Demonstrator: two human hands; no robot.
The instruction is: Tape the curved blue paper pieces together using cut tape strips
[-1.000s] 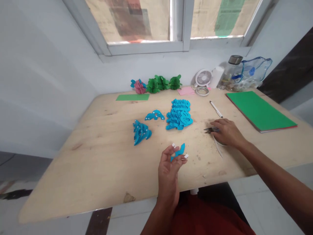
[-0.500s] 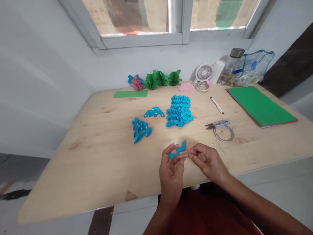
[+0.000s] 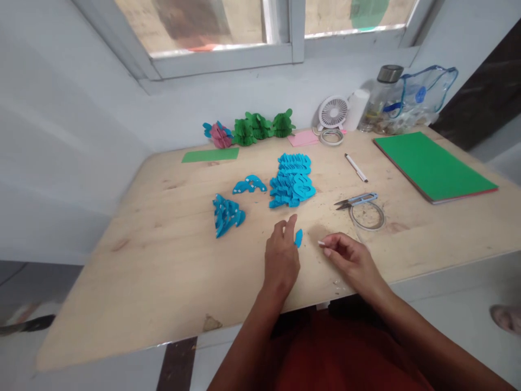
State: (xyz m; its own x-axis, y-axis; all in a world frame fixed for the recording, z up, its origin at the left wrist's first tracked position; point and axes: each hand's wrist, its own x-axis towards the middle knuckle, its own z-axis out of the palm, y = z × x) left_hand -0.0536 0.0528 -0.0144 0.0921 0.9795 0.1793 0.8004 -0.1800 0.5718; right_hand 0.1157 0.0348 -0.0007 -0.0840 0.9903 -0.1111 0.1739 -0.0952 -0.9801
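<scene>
A blue paper piece (image 3: 298, 238) shows just right of the left hand (image 3: 282, 254), grip unclear; the right hand (image 3: 350, 259) pinches a white scrap (image 3: 321, 243).

A pale wooden tabletop (image 3: 142, 271) stands against a white wall (image 3: 183, 106), beneath a grey-framed window (image 3: 297, 32) — its panes (image 3: 191, 24) tan, with bright light along their lower edges. The floor (image 3: 439, 304) is light-coloured — crossed by a dark brown band (image 3: 177, 364) at lower left.

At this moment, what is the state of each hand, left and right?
Left hand: over the blue paper piece, partly covering it; whether it grips cannot be told.
Right hand: closed, pinching a small white piece.
</scene>
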